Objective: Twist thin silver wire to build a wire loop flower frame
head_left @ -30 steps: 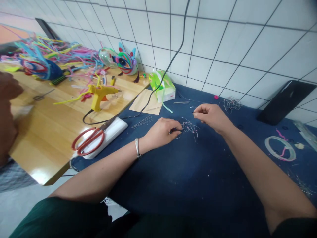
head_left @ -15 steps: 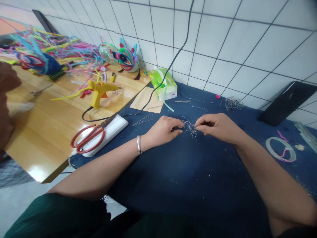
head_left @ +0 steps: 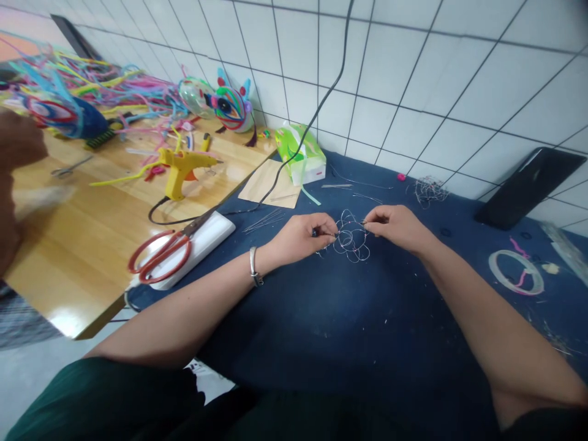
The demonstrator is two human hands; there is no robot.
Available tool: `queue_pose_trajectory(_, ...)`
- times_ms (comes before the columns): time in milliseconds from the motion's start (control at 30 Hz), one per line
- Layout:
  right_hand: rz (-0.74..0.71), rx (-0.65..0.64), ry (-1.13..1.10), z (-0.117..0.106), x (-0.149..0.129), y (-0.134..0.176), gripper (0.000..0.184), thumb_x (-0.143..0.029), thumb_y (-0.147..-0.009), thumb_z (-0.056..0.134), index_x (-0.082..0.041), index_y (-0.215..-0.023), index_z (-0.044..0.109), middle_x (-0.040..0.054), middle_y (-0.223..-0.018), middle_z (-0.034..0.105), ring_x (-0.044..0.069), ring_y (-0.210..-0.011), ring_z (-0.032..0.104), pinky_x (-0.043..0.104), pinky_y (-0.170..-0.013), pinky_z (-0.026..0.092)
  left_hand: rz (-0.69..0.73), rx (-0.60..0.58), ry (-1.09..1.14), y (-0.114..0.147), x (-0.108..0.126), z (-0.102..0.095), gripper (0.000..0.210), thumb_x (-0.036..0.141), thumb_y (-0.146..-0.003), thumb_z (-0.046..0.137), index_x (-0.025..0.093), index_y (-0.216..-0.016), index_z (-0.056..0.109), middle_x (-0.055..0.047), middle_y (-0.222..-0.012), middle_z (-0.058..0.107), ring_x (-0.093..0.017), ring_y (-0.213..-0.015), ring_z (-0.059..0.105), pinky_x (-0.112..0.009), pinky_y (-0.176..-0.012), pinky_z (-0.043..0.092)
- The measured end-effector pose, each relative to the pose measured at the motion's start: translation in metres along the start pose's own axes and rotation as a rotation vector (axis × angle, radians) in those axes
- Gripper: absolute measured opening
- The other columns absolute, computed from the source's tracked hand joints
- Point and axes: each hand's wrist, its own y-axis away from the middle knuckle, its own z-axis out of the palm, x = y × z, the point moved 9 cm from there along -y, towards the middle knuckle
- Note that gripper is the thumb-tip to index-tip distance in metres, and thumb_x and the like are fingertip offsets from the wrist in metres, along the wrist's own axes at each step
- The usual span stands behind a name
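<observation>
Between my hands, a tangle of thin silvery wire loops (head_left: 353, 240) hangs just over the dark blue table cover (head_left: 321, 318). My left hand (head_left: 312, 236) pinches the wire's left side between thumb and fingers. On the other side, my right hand (head_left: 390, 225) grips an upper-right loop with its fingertips. Small pinkish specks dot the wire. Several straight wires (head_left: 264, 220) lie on the cloth left of my left hand. A further wire tangle (head_left: 429, 191) rests near the wall.
Red-handled scissors (head_left: 160, 254) lie across a white power strip (head_left: 206, 248). A yellow glue gun (head_left: 179, 168) stands on the wooden table (head_left: 92, 245), where another person's hand (head_left: 21, 141) shows. A tissue pack (head_left: 301, 153), a black phone (head_left: 528, 187) and a tape ring (head_left: 496, 269) sit around.
The wire tangle, bunched and blurred before, is now spread into clear round loops. My hands have shifted slightly, still holding it. The other person's hand has moved a little.
</observation>
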Motion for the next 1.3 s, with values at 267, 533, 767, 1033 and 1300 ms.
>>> queue_pose_trajectory(267, -0.166, 0.29, 0.117, -0.023, -0.034, 0.016, 0.014, -0.027, -0.078, 0.059, -0.022, -0.083, 0.071, 0.0026, -0.085, 0.069, 0.017, -0.075, 0.061, 0.032, -0.068, 0.046, -0.019, -0.019, 0.03, 0.001, -0.005, 0.003, 0.012, 0.023, -0.08, 0.058, 0.018, -0.091, 0.06, -0.001, -0.078, 0.066, -0.009, -0.067, 0.059, -0.023, -0.063, 0.049)
queue_pose_trajectory(533, -0.175, 0.008, 0.265, 0.032, -0.034, 0.01, 0.015, -0.022, -0.078, 0.057, -0.023, -0.077, 0.072, -0.0005, -0.079, 0.07, 0.015, -0.071, 0.06, 0.028, -0.065, 0.041, -0.064, -0.066, 0.053, 0.0, -0.014, 0.008, 0.014, 0.022, -0.08, 0.058, 0.018, -0.093, 0.059, -0.002, -0.08, 0.067, -0.009, -0.069, 0.059, -0.023, -0.062, 0.048)
queue_pose_trajectory(767, -0.075, -0.05, 0.186, 0.04, -0.025, 0.01, 0.016, -0.026, -0.077, 0.056, -0.022, -0.078, 0.071, -0.0014, -0.074, 0.07, 0.012, -0.066, 0.06, 0.025, -0.061, 0.039, -0.115, -0.062, 0.148, -0.001, -0.016, 0.008, 0.014, 0.021, -0.079, 0.059, 0.017, -0.092, 0.058, -0.001, -0.079, 0.063, -0.008, -0.069, 0.057, -0.021, -0.063, 0.046)
queue_pose_trajectory(1033, -0.034, -0.054, 0.084, 0.044, -0.022, 0.011, 0.014, -0.025, -0.076, 0.056, -0.02, -0.076, 0.069, -0.0012, -0.069, 0.068, 0.011, -0.061, 0.058, 0.025, -0.06, 0.039, -0.098, -0.052, 0.145, -0.002, -0.015, 0.003, 0.012, 0.018, -0.08, 0.057, 0.016, -0.091, 0.057, -0.001, -0.078, 0.061, -0.008, -0.069, 0.056, -0.021, -0.062, 0.045)
queue_pose_trajectory(1300, -0.017, -0.037, 0.067, 0.043, -0.024, 0.013, 0.014, -0.024, -0.075, 0.056, -0.021, -0.077, 0.069, -0.0013, -0.069, 0.068, 0.012, -0.063, 0.059, 0.026, -0.06, 0.038, 0.05, -0.193, -0.161, 0.003, 0.012, -0.021, 0.012, 0.022, -0.083, 0.054, 0.017, -0.088, 0.064, -0.002, -0.085, 0.066, -0.011, -0.078, 0.059, -0.025, -0.074, 0.046)
